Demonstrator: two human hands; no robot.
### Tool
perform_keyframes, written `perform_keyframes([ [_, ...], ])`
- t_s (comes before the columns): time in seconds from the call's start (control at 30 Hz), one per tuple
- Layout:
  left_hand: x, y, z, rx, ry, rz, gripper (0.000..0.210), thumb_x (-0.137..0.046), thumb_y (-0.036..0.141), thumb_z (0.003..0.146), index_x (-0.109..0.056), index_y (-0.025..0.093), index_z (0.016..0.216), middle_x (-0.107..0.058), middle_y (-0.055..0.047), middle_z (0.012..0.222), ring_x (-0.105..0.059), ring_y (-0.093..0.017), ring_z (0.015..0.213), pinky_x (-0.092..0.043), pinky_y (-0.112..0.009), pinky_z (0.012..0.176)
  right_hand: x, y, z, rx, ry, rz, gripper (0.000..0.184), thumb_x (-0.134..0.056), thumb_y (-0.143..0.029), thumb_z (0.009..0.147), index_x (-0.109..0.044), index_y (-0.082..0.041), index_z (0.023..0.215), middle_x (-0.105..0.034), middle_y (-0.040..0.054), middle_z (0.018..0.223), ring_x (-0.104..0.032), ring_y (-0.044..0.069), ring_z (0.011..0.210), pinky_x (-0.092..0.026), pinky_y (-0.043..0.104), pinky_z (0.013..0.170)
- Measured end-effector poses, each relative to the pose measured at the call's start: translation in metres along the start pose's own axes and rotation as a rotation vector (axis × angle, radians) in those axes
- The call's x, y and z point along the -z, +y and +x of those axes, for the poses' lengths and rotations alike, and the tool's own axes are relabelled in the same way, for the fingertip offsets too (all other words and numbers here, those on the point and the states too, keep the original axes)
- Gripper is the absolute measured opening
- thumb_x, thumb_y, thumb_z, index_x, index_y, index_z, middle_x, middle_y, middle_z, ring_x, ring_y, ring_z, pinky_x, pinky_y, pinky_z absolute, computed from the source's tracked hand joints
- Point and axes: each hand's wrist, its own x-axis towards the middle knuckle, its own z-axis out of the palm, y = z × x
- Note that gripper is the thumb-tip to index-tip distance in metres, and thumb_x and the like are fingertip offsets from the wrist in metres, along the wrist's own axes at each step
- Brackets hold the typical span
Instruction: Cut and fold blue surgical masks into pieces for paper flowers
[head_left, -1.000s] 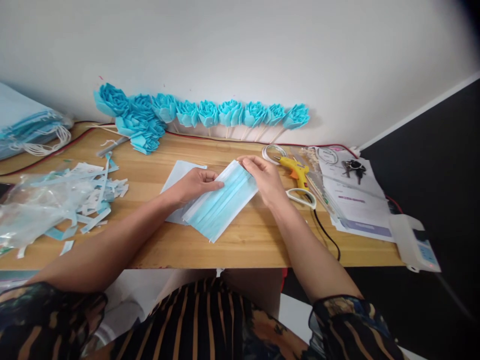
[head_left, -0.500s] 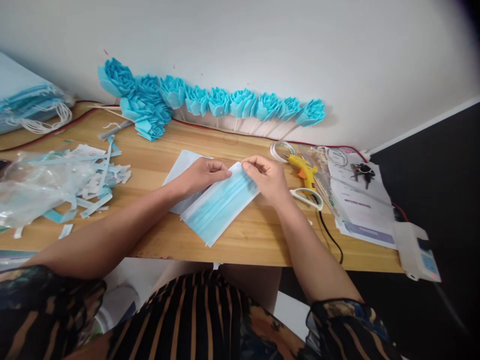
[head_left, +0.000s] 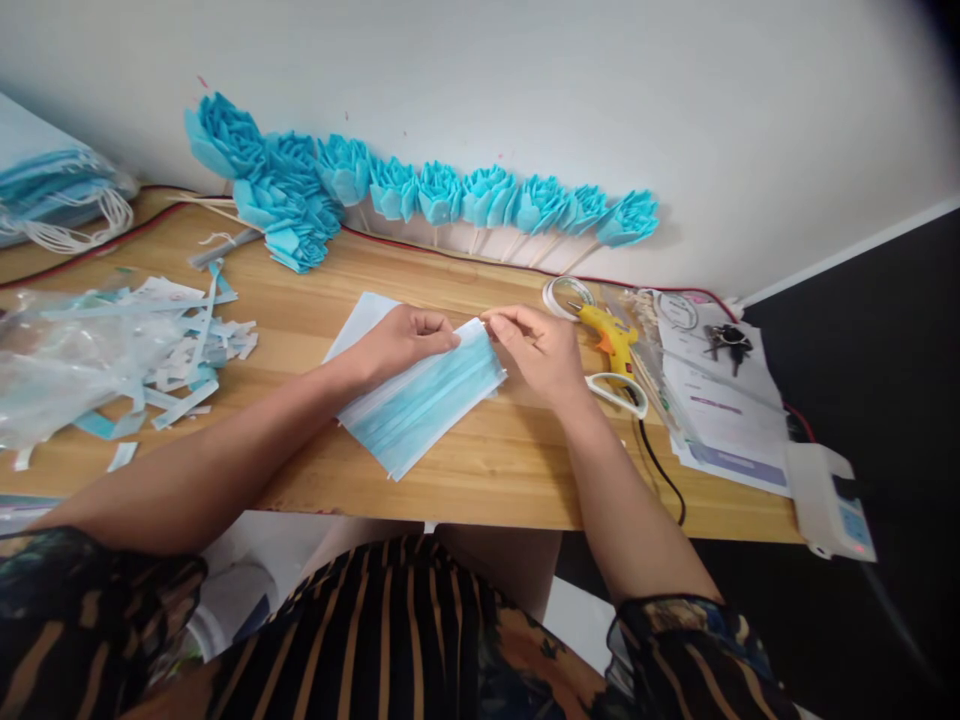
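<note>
A light-blue pleated face mask (head_left: 427, 405) lies slantwise over the table in front of me, its ear loops not visible. My left hand (head_left: 409, 345) pinches its upper edge between thumb and fingers. Just right of the mask's top corner is my right hand (head_left: 536, 350), thumb and forefinger pressed together. Whatever they hold, if anything, is too small to make out. Partly under the mask and my left hand lies another pale mask sheet (head_left: 366, 312).
Blue fabric flowers (head_left: 487, 195) on sticks lean along the wall. Cut strips and a clear plastic bag (head_left: 82, 360) lie left. A yellow glue gun (head_left: 611, 340), white-handled scissors (head_left: 619, 393), papers (head_left: 712, 400) and keys (head_left: 727, 345) are right. Stacked masks (head_left: 56, 190) sit far left.
The mask has shifted slightly left with my left hand. My right hand has come off its top corner and now sits a little to the right of it.
</note>
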Motion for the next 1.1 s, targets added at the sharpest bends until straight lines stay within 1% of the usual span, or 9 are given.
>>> perform_keyframes([
  [0.17,0.0,-0.002,0.0,-0.01,-0.008,0.011,0.032,-0.061,0.043,0.079,-0.055,0.015,0.066,-0.047,0.002,0.059,-0.042,-0.01,0.055,-0.028,-0.024,0.052,-0.001,0.002,0.0,0.093,0.004,-0.111,0.015,-0.062,-0.03,0.086,-0.075,-0.024,0.081,-0.073,-0.0016,0.078,-0.064,0.016,0.072,-0.049,0.028,0.074],
  [0.33,-0.001,0.001,-0.001,-0.056,-0.021,0.014,0.03,-0.061,0.041,0.079,-0.054,0.015,0.064,-0.046,0.002,0.059,-0.041,-0.009,0.056,-0.029,-0.024,0.053,-0.003,0.005,0.0,0.092,0.024,-0.196,0.012,-0.063,-0.028,0.084,-0.074,-0.025,0.079,-0.073,-0.0006,0.079,-0.063,0.017,0.076,-0.049,0.03,0.081],
  [0.47,-0.001,0.004,-0.002,-0.052,0.002,-0.02,0.029,-0.063,0.04,0.077,-0.054,0.015,0.063,-0.047,0.002,0.06,-0.04,-0.008,0.055,-0.029,-0.024,0.054,-0.003,0.004,0.001,-0.035,0.041,0.048,0.014,-0.069,-0.035,0.082,-0.074,-0.023,0.077,-0.073,0.0004,0.078,-0.065,0.017,0.077,-0.052,0.031,0.084],
  [0.57,0.002,0.003,-0.002,-0.001,0.073,-0.11,0.028,-0.064,0.04,0.076,-0.057,0.015,0.067,-0.048,0.002,0.061,-0.04,-0.008,0.054,-0.029,-0.024,0.052,0.001,0.002,0.004,-0.175,0.04,0.364,0.025,-0.068,-0.046,0.084,-0.076,-0.023,0.09,-0.075,0.0024,0.084,-0.069,0.018,0.082,-0.055,0.034,0.085],
  [0.63,0.004,0.002,-0.001,0.01,0.133,-0.178,0.026,-0.065,0.039,0.076,-0.056,0.016,0.068,-0.048,0.003,0.06,-0.039,-0.008,0.052,-0.029,-0.023,0.051,0.004,0.002,0.006,-0.259,0.064,0.472,0.029,-0.07,-0.049,0.082,-0.076,-0.024,0.096,-0.076,0.0028,0.084,-0.071,0.018,0.084,-0.056,0.035,0.085],
  [0.73,0.007,0.002,0.0,0.013,0.208,-0.248,0.025,-0.065,0.037,0.075,-0.054,0.016,0.067,-0.046,0.003,0.058,-0.038,-0.008,0.051,-0.028,-0.023,0.05,0.007,0.007,0.008,-0.292,0.068,0.449,0.029,-0.074,-0.049,0.079,-0.077,-0.024,0.093,-0.076,0.0019,0.083,-0.071,0.017,0.083,-0.057,0.033,0.083],
  [0.9,0.007,0.001,0.002,0.003,0.294,-0.319,0.029,-0.067,0.039,0.077,-0.052,0.016,0.067,-0.045,0.003,0.058,-0.039,-0.008,0.051,-0.031,-0.023,0.049,0.005,0.02,0.009,-0.177,0.032,0.291,0.017,-0.078,-0.037,0.074,-0.077,-0.022,0.082,-0.076,-0.0014,0.079,-0.068,0.014,0.074,-0.058,0.029,0.075],
  [0.97,0.006,0.0,0.002,-0.003,0.235,-0.36,0.033,-0.068,0.046,0.079,-0.056,0.016,0.075,-0.054,0.001,0.065,-0.049,-0.01,0.058,-0.04,-0.023,0.054,0.002,0.021,0.009,-0.162,0.05,0.285,0.014,-0.077,-0.035,0.074,-0.076,-0.022,0.079,-0.075,-0.002,0.075,-0.067,0.013,0.069,-0.058,0.028,0.072],
  [1.1,0.005,-0.005,0.004,0.04,0.014,-0.33,0.048,-0.077,0.053,0.071,-0.065,0.015,0.098,-0.07,-0.007,0.091,-0.064,-0.019,0.079,-0.051,-0.028,0.068,-0.002,0.016,0.008,-0.141,0.053,0.292,0.013,-0.075,-0.034,0.075,-0.075,-0.022,0.079,-0.075,-0.0017,0.075,-0.068,0.014,0.068,-0.059,0.03,0.072],
])
